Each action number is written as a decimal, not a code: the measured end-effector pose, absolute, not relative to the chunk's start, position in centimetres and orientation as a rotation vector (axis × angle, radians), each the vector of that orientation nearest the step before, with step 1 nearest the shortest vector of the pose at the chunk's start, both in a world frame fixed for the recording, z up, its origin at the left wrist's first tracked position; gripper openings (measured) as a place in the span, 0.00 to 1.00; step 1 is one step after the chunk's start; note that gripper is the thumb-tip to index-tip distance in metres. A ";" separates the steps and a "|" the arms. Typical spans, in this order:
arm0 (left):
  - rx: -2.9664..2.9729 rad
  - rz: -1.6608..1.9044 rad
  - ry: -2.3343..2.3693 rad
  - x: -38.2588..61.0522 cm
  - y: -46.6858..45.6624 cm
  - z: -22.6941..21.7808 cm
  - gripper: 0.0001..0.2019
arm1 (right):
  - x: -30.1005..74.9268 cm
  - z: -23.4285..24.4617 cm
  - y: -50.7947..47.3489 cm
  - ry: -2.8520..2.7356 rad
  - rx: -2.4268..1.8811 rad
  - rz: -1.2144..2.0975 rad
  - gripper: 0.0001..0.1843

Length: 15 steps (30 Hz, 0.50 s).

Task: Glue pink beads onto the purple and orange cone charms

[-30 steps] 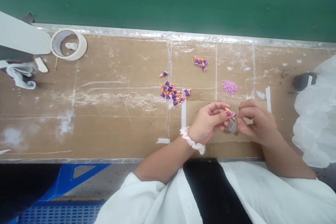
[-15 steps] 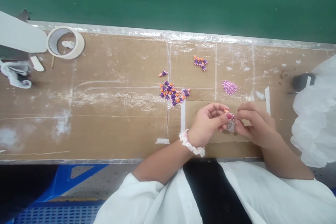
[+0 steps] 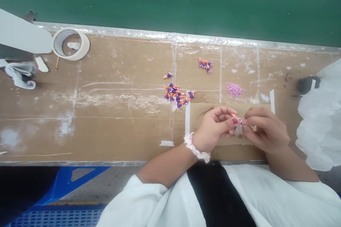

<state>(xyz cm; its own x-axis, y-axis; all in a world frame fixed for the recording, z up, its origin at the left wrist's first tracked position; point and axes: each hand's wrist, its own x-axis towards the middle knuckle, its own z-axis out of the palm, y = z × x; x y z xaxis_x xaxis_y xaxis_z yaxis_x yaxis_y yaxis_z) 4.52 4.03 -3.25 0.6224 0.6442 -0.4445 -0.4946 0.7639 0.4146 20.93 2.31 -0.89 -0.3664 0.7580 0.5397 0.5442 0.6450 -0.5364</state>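
A roll of masking tape (image 3: 71, 44) lies at the left of the cardboard-topped bench (image 3: 106, 131), then a heap of purple-and-orange charms (image 3: 177, 95). The left hand (image 3: 213, 127) pinches a small charm (image 3: 236, 116) between thumb and forefinger, just below pink beads (image 3: 234, 89); the right hand (image 3: 266, 131) curls its fingers against it, its grip unclear.

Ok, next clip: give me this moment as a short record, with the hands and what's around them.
Left hand: pinches a small orange-and-pink piece between thumb and fingers; white scrunchie on the wrist.
Right hand: fingertips meet the same piece, beside a small clear item.
Nearby: loose purple-and-orange cone charms; heap of pink beads.
Rest: roll of masking tape; white plastic sheeting.
Surface: cardboard-covered workbench.
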 end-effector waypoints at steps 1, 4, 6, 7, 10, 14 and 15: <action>0.275 0.671 0.605 4.5 4.1 -3.2 0.15 | 20.9 -0.8 2.3 -2.071 -1.011 0.334 0.10; 0.322 0.721 0.604 4.4 4.1 -3.1 0.14 | 20.9 -0.4 2.4 -2.088 -1.023 0.327 0.12; 0.370 0.754 0.624 4.3 4.1 -3.0 0.13 | 21.0 -0.2 2.4 -2.104 -1.037 0.336 0.13; 0.398 0.763 0.641 4.3 4.1 -2.9 0.13 | 21.0 -0.2 2.4 -2.112 -1.040 0.337 0.13; 0.480 0.780 0.699 4.3 3.9 -2.9 0.12 | 21.0 -0.4 2.4 -2.108 -1.021 0.281 0.13; 0.554 0.815 0.728 4.2 3.7 -2.9 0.12 | 21.0 -0.9 2.4 -2.073 -0.974 0.175 0.11; 0.567 0.821 0.732 4.2 3.6 -2.9 0.12 | 21.1 -1.0 2.4 -2.080 -0.969 0.170 0.11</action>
<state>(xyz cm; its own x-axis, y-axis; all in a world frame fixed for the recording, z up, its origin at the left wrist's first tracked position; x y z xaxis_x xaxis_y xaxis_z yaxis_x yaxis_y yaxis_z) 4.25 3.64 -2.89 0.4689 0.8090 -0.3544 -0.4446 0.5629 0.6968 21.08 2.36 -1.00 -0.3709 0.6900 0.6215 0.5796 0.6949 -0.4256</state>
